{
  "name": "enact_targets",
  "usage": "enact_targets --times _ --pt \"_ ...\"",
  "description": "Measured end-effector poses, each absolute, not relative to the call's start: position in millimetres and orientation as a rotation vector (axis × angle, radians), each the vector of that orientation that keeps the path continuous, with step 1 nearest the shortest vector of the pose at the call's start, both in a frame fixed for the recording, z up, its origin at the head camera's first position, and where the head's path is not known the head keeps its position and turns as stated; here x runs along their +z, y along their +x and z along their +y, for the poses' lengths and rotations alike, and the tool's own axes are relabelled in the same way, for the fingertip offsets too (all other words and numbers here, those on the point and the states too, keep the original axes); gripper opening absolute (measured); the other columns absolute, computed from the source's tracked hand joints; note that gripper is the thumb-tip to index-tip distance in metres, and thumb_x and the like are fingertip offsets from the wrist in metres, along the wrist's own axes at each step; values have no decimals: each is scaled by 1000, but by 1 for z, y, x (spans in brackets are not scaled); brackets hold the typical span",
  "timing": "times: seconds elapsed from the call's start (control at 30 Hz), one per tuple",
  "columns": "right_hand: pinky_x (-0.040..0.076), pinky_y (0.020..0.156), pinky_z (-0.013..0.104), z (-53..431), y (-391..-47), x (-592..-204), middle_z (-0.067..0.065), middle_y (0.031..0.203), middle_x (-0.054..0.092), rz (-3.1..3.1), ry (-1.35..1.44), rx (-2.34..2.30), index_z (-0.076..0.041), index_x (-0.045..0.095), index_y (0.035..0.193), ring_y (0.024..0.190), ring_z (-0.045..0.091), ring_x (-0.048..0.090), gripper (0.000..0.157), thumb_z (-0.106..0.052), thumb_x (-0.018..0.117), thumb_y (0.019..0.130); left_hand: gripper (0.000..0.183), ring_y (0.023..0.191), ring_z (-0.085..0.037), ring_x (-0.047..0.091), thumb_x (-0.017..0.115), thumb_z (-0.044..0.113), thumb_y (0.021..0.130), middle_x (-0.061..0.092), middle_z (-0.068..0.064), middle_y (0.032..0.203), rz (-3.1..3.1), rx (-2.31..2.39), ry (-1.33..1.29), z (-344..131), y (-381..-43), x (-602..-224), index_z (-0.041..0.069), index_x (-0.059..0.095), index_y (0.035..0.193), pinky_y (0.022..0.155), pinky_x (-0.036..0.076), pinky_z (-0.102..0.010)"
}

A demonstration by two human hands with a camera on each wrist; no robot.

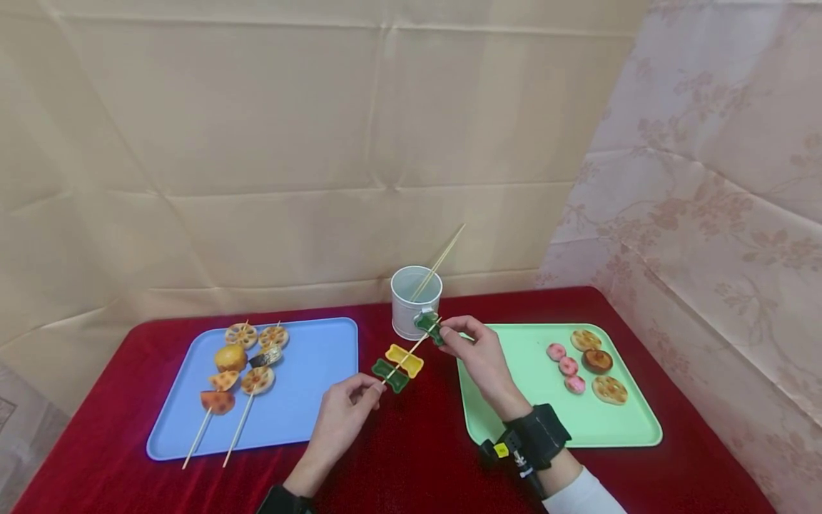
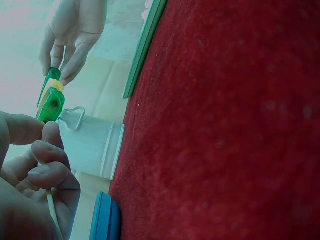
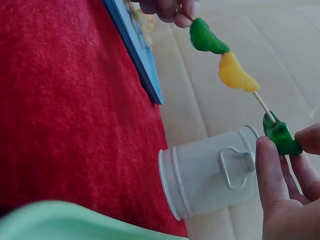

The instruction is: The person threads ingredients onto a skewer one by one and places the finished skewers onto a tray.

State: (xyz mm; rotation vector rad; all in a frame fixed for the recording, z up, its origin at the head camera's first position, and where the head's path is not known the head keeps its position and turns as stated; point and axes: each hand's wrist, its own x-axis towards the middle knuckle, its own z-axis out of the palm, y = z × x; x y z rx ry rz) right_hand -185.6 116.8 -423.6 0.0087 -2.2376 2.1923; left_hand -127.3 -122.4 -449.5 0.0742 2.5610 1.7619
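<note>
Your left hand [image 1: 347, 410], a black band at the wrist, grips the lower part of a wooden skewer [image 1: 420, 343] above a red tablecloth [image 1: 417, 457], thumb and forefinger pinched on the stick and the other fingers curled, its bare end running past them in the left wrist view. Just beyond those fingertips sits a green piece [image 1: 390, 376], with a yellow piece [image 1: 412, 367] right beside it, both threaded on the stick. Across a short bare stretch, your right hand [image 1: 478, 357] pinches a second green piece [image 3: 282, 139] between thumb and fingers near the skewer's tip, your forearm crossing a green tray [image 1: 526, 385]. The skewer tilts up and away between the two trays. To your left, two loaded skewers [image 1: 257, 382] lie on a blue tray [image 1: 315, 378], their bare ends reaching over its near rim, holding holed slices, a yellow lump and orange pieces. On the green tray's right side, three pink balls [image 1: 568, 365] line up near a brown round piece [image 1: 598, 361] and two pale holed slices [image 1: 610, 390]. Farther back stands a white bucket [image 1: 404, 318], thin sticks [image 1: 449, 246] leaning in it, before a creased beige cloth [image 1: 289, 143].
</note>
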Motion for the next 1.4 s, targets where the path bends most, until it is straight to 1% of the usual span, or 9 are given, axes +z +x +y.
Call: enact_targets --times 0.2,0.43,0.57,0.73,0.87,0.93,1.03,1.2,1.4 --pt "59 84 31 110 -183 -427 17 109 69 -2249 13 2237 5 66 114 94 21 72 19 -7 67 99 12 59 -9 50 70 15 97 64 0 72 2566 1768 73 -123 -128 -450 5 75 95 53 36 -24" --pt "59 85 31 105 -178 -429 14 108 69 -2324 34 2208 1 68 115 97 24 70 19 -9 68 99 11 60 -10 51 69 15 97 65 0 72 2568 1769 70 -123 -127 -451 7 75 93 54 36 -24" --pt "59 86 34 103 -177 -430 15 108 68 -2331 70 2213 4 68 115 96 23 69 20 -9 68 99 11 61 -10 53 69 14 97 65 0 72 2573 1767 71 -123 -127 -451 5 75 94 54 37 -24" --pt "59 86 35 101 -177 -432 14 105 69 -2332 88 2207 4 68 114 95 22 70 19 -7 67 99 10 58 -8 51 69 13 97 65 1 71 2609 1742 74 -124 -128 -451 7 76 93 53 36 -24" --pt "58 89 38 103 -178 -432 13 107 68 -2359 86 2199 1 68 115 97 22 69 20 -11 69 99 10 57 -7 48 68 13 97 64 2 71 2619 1732 71 -124 -128 -452 8 76 93 52 35 -23" --pt "58 90 40 105 -179 -431 13 109 68 -2373 89 2196 0 68 117 99 25 69 23 -15 69 100 10 58 -8 49 68 11 97 65 2 71 2625 1726 73 -125 -129 -452 7 75 93 53 35 -24" --pt "58 91 41 108 -181 -430 17 112 68 -2369 87 2188 1 67 117 106 35 68 24 -17 68 100 10 64 -9 54 67 10 97 67 1 75 2650 1715 70 -127 -129 -451 7 76 94 57 40 -24" --pt "59 87 37 113 -183 -427 23 113 68 -2344 67 2156 6 66 118 112 45 64 26 -14 65 101 9 80 -10 59 68 10 97 68 1 88 2762 1686 42 -135 -129 -449 9 77 94 70 47 -26" --pt "57 82 31 115 -183 -426 19 111 70 -2382 58 2119 5 66 118 109 43 64 26 -14 64 101 8 75 -13 53 71 11 97 64 0 86 2824 1630 -46 -151 -127 -443 7 77 95 65 43 -26"
